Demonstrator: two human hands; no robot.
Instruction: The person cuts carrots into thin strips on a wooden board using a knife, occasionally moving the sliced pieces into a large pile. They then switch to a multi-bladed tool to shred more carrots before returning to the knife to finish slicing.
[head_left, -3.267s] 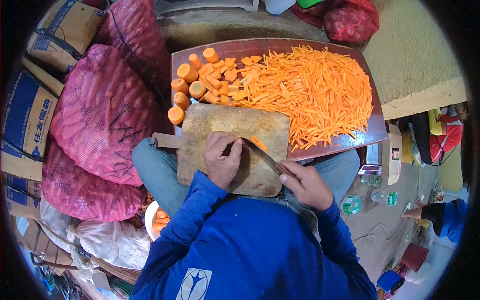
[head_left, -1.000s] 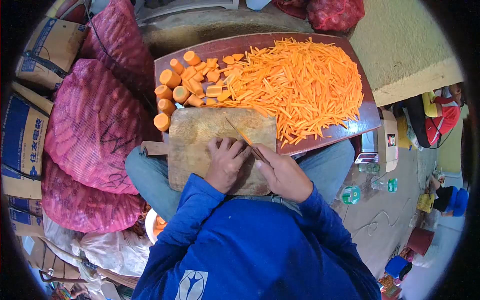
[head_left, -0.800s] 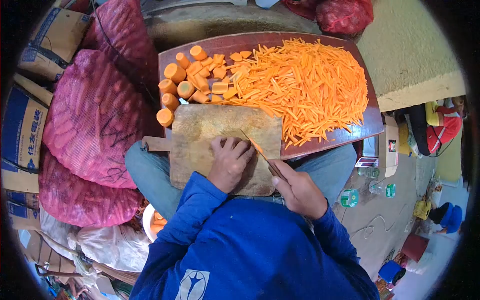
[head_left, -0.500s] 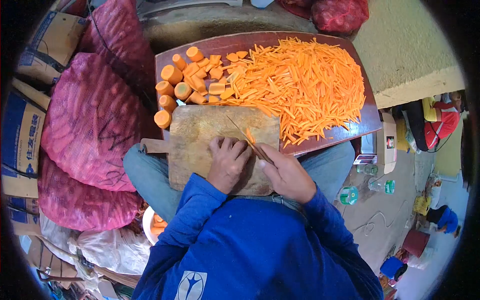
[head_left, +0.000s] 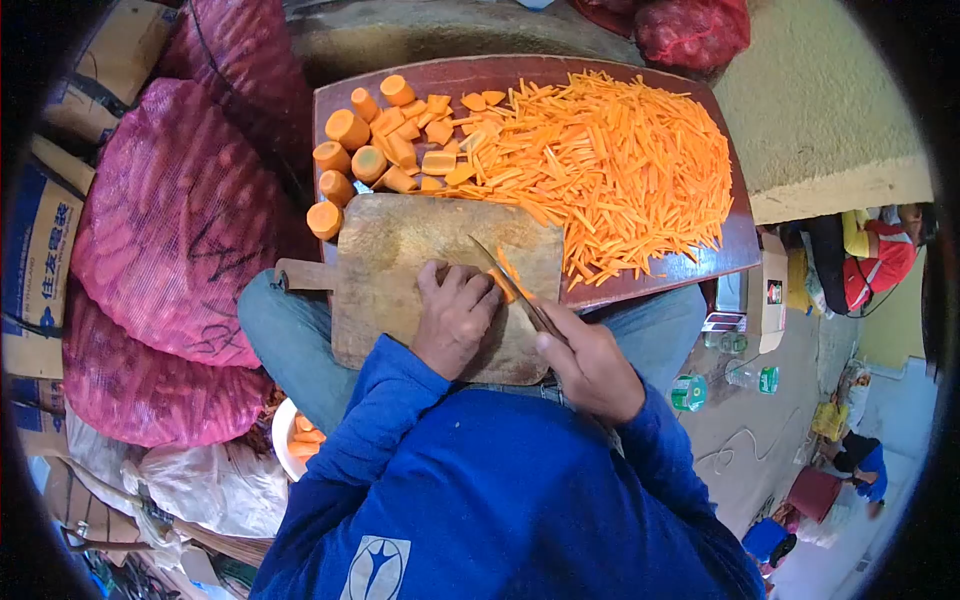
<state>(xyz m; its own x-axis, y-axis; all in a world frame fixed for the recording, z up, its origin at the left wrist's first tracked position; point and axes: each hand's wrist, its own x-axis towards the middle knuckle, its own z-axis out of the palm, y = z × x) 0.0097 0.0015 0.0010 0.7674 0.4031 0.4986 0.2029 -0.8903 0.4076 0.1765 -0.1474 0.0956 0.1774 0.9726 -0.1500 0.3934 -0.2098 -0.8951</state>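
My right hand (head_left: 595, 365) is closed around the handle of a knife (head_left: 545, 322), whose blade slants up and to the left over the wooden cutting board (head_left: 390, 235). Curled fingers of my left hand (head_left: 458, 318) press on the board just left of the blade, against a piece of carrot (head_left: 502, 283) that is mostly hidden by them. Thin carrot strips (head_left: 510, 262) lie along the blade's right side. Beyond the board, a big heap of carrot sticks (head_left: 630, 160) covers the right of the low table, and thick carrot chunks (head_left: 347, 130) stand at its left.
The board rests across my legs against the dark red table (head_left: 745, 235). Full pink mesh sacks (head_left: 170, 240) crowd the left side. A white bowl (head_left: 283, 440) with carrot pieces sits by my left knee. Plastic bottles (head_left: 688, 392) stand on the floor at right; another person (head_left: 870, 470) is farther off.
The knife and my right hand have shifted slightly right and down, away from my left fingers. More of the cut carrot strips now shows beside the blade. The whole view has moved a little.
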